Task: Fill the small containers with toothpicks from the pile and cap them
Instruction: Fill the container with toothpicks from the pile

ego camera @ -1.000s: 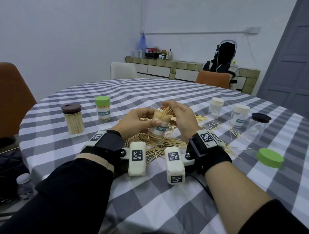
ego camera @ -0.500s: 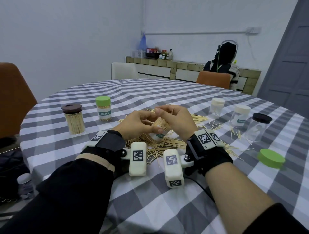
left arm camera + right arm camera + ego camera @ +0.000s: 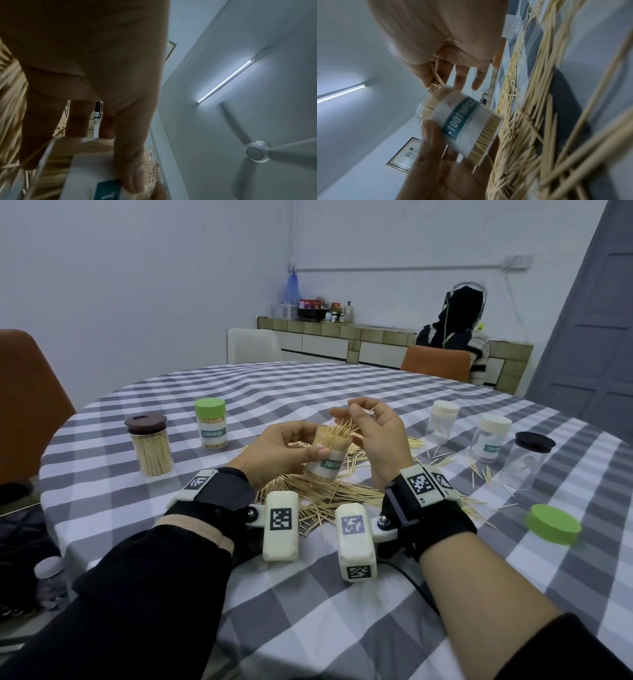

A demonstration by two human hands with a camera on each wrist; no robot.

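My left hand [image 3: 291, 445] grips a clear container [image 3: 325, 462] with a teal TOOTHPICK label, held tilted just above the toothpick pile [image 3: 329, 501]. The container is packed with toothpicks, and their tips stick out of its open mouth. Just above that mouth, my right hand [image 3: 363, 414] pinches a few toothpicks between thumb and forefinger. The right wrist view shows the container [image 3: 462, 121] with those pinched toothpicks [image 3: 435, 77] at its mouth. In the left wrist view my thumb lies across the container [image 3: 82, 169]. A loose green cap [image 3: 553, 523] lies on the table at the right.
Two capped, filled jars stand at the left, one brown-lidded [image 3: 150, 445] and one green-lidded [image 3: 210, 422]. At the right are two near-empty white-capped containers [image 3: 442, 422] [image 3: 489, 440] and a black-lidded jar [image 3: 524, 460]. Stray toothpicks lie around them. A person sits beyond the table.
Half a second ago both hands were closed low over the container. Now the container is raised and tilted, and my right hand has lifted off its mouth, pinching a few toothpicks.
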